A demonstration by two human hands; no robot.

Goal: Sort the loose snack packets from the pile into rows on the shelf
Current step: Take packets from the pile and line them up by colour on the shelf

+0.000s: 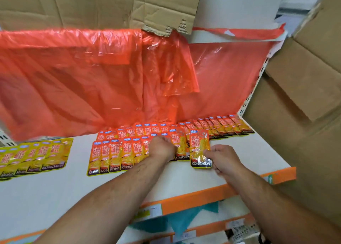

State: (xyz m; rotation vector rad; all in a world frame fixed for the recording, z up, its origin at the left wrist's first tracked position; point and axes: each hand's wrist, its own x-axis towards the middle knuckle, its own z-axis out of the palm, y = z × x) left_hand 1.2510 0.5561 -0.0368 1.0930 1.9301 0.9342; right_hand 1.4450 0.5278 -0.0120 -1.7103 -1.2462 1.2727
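- Right hand pinches the lower right corner of a packet. The packet lies flat at the right end of the front row, a little nearer the shelf edge than its neighbours.
- Left hand rests on that row just beside it, fingers bent down; I cannot tell whether it grips anything.
- Step in hand: seating this packet in the row. Next, it likely needs sliding back and left to line up, then release.
- Back row runs behind; yellow packets lie well apart, left.
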